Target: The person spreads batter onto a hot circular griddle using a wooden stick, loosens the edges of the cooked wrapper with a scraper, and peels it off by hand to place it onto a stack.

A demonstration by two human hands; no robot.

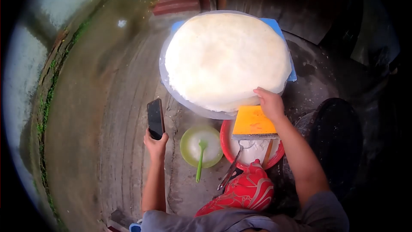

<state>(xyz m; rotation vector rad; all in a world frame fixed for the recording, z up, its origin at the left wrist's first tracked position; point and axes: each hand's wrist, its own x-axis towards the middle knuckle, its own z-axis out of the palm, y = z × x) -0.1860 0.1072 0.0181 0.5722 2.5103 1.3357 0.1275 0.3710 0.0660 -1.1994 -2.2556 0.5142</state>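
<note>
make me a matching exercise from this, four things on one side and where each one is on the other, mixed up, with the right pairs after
Things
1. phone
2. green spoon
3. orange-yellow slab
4. blue surface

Places
A. beneath the big pale round, showing past its edges
B. over part of the red basin
C. upright in the left hand
D. head in the green bowl, handle out over the rim

Right pairs: 1-C, 2-D, 3-B, 4-A
</note>
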